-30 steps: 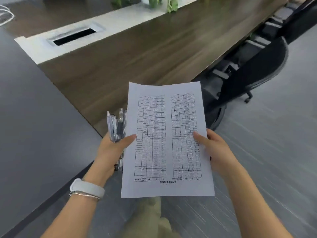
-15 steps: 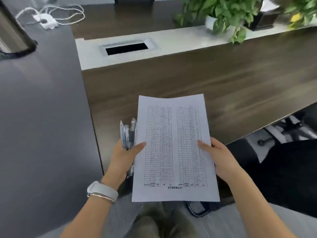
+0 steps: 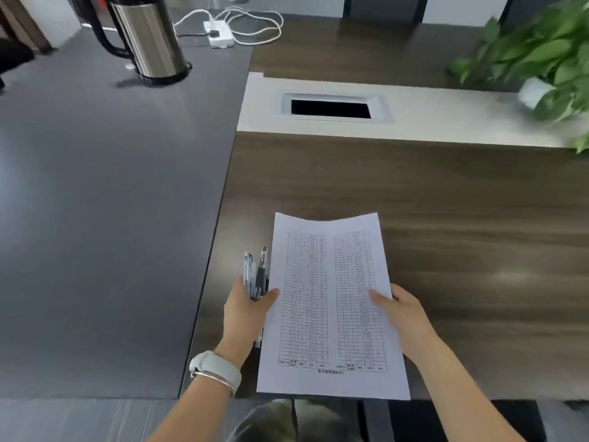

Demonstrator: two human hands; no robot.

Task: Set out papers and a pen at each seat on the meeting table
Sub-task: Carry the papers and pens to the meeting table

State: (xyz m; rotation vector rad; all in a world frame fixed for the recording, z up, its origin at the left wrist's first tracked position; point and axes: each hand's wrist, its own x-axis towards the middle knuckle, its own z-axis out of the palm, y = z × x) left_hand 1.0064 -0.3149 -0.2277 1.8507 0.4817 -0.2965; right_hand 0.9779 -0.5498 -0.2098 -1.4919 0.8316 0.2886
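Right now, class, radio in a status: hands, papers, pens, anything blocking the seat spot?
Left hand grips pens and papers. Right hand holds the papers' other edge. Nothing laid down yet. Wood table ahead bare.

Premises: an office meeting room. A long counter [image 3: 446, 218] of dark wood-grain laminate with a grey section at 9 o'clock carries a recessed rectangular cable port [image 3: 331, 108] in a pale central strip at 12 o'clock. A white power strip [image 3: 220, 35] with looped cords and a tall steel-and-black thermal jug [image 3: 149, 36] stand at 11 o'clock; a green leafy potted plant [image 3: 548, 62] at 2 o'clock.
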